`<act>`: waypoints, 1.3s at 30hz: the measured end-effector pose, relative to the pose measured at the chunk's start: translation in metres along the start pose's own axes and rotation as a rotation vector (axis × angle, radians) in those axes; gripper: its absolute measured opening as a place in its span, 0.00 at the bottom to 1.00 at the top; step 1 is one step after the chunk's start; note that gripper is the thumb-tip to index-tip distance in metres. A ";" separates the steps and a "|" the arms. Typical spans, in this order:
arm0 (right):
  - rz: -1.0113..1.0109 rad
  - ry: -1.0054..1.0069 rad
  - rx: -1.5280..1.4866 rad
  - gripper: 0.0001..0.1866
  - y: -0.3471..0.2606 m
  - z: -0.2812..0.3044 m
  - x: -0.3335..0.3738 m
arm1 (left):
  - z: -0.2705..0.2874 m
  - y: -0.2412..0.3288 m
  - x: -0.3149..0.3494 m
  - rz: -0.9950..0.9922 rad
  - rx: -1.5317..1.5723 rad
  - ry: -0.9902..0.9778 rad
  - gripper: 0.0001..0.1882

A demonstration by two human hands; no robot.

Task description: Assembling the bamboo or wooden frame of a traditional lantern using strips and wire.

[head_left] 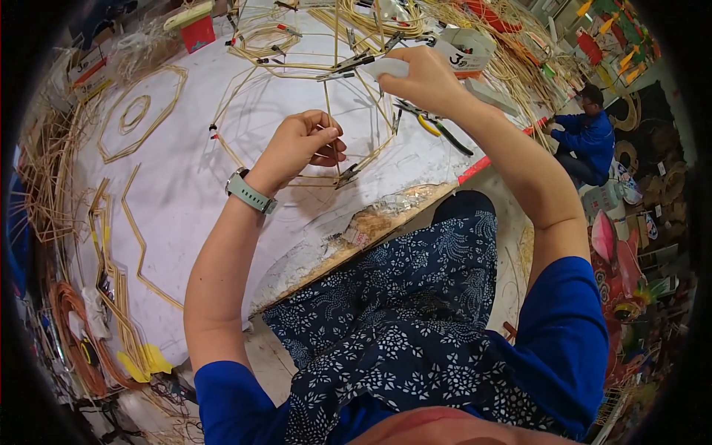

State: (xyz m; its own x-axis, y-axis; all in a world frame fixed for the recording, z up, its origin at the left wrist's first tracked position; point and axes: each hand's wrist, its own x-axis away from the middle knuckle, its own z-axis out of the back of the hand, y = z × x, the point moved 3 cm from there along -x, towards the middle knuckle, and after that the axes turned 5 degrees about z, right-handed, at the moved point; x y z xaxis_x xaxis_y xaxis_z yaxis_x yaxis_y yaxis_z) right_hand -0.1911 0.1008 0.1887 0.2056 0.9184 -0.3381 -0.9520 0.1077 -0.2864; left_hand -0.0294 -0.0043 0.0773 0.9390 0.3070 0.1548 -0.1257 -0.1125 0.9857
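My left hand (pixel 310 146) is closed in a pinch, its curled fingers round a thin upright bamboo strip (pixel 326 98) of an open frame. Farther right and higher, my right hand (pixel 424 78) grips a small white, paper-like piece (pixel 389 68) between thumb and fingers. The polygon-shaped bamboo frame (pixel 225 109) stands on the white tabletop, its rods joined with small clips. One black clip (pixel 347 173) sits at its near corner, just below my left hand. More dark clips (pixel 347 67) cluster at the upper joint beside the white piece. My fingers hide part of the upright strip.
Pliers (pixel 447 135) with yellow and dark handles lie right of the frame. Bent bamboo strips (pixel 137 237) and a flat octagon (pixel 109 113) are at left. A white box (pixel 466 50) stands behind my right hand. A person in blue (pixel 589 137) sits at far right.
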 end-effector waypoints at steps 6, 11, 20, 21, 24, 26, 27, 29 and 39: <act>-0.019 0.027 0.007 0.22 0.002 -0.001 -0.004 | 0.000 0.003 0.001 -0.014 -0.004 0.000 0.09; -0.052 0.038 -0.003 0.21 -0.001 0.003 -0.005 | 0.001 0.002 0.001 -0.027 0.012 -0.008 0.09; -0.010 0.122 -0.059 0.22 0.004 0.002 -0.001 | -0.003 0.006 0.002 -0.030 0.019 0.023 0.08; 0.013 0.151 -0.099 0.22 0.006 0.001 0.002 | -0.002 0.006 0.003 -0.026 0.020 0.028 0.08; -0.030 0.198 -0.346 0.20 0.016 -0.009 0.022 | -0.001 0.003 0.001 -0.022 -0.008 0.028 0.09; -0.053 0.212 -0.469 0.20 0.023 -0.018 0.038 | 0.000 0.002 0.000 -0.017 -0.015 0.029 0.09; -0.112 0.236 -0.613 0.19 0.029 -0.023 0.048 | -0.001 0.003 0.000 -0.024 -0.021 0.037 0.09; -0.240 0.281 -0.900 0.19 0.042 -0.037 0.069 | -0.001 0.003 0.001 -0.034 -0.032 0.051 0.09; -0.406 0.193 -0.677 0.19 0.073 -0.070 0.125 | 0.001 -0.001 -0.002 -0.044 -0.048 0.037 0.09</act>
State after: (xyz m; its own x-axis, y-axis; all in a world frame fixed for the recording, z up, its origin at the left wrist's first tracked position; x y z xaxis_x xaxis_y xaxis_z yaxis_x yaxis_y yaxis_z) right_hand -0.2187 0.1972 0.0629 0.5994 0.7690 -0.2222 -0.4640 0.1076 -0.8793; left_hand -0.0306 -0.0054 0.0760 0.9317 0.3451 0.1130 -0.1007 -0.0535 0.9935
